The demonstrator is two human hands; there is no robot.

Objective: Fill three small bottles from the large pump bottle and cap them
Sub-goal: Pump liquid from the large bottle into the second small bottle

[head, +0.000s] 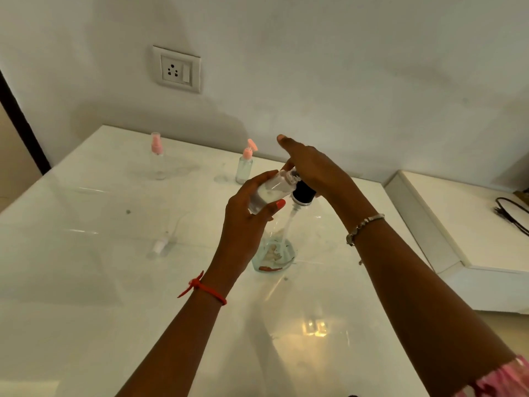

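Observation:
My left hand grips a small clear bottle, tilted with its open neck against the nozzle of the large pump bottle. That large clear bottle stands on the white table and has a black pump head. My right hand rests flat on top of the pump head, fingers mostly straight. Two other small clear bottles stand at the back: one with a pink spray cap, one with a pink pump cap. A loose white cap lies on the table to the left.
A wall socket sits on the wall behind the table. A lower white ledge lies to the right with a black cable on it. The glossy tabletop reflects light near the front.

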